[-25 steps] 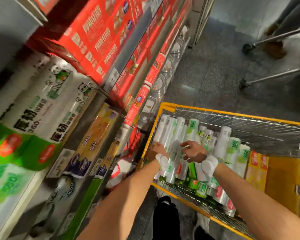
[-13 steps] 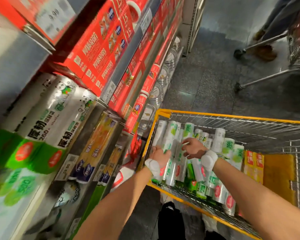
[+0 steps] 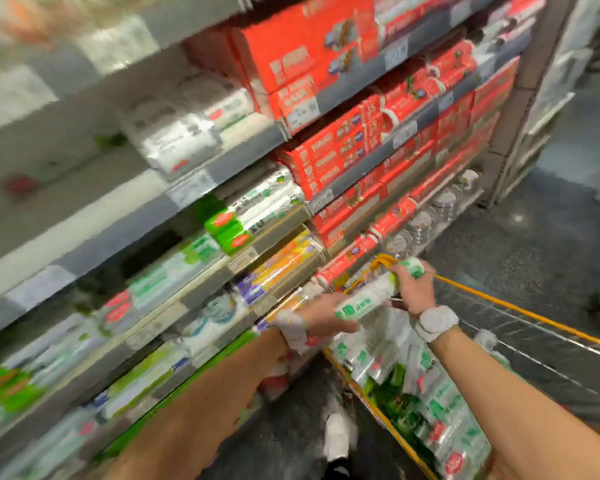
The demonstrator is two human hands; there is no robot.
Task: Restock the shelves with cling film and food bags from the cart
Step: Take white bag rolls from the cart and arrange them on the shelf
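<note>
Both hands have come up out of the basket since the earlier view, bringing one roll with them. The head has swung toward the shelving, which blurs most of the picture.

Left of the yellow-rimmed wire cart rises the tall grey metal shelving. Its tiers are packed with red cardboard boxes toward the cart's far side and green-and-white wrapped packs toward its near side. No open slot can be made out through the blur. Beyond the cart lies dark speckled floor, which leaves walking room. Inside the cart, against its near-left wall, lies a heap of white-and-green film-wrapped rolls.

Above the cart's left rim sits the held white-and-green plastic-wrapped roll, clear of the heap. Its long axis slants from near-left up to far-right, roughly along the shelf fronts. The left hand curls round its nearer end. The right hand wraps its farther end, fingers closed over the green label.

The left hand is nearer the shelving, so in my judgement the roll must travel leftward from the cart, and probably swing end-on, to enter a tier. The shelf lips look narrow and crowded, so a tilted entry could knock neighbouring packs.
</note>
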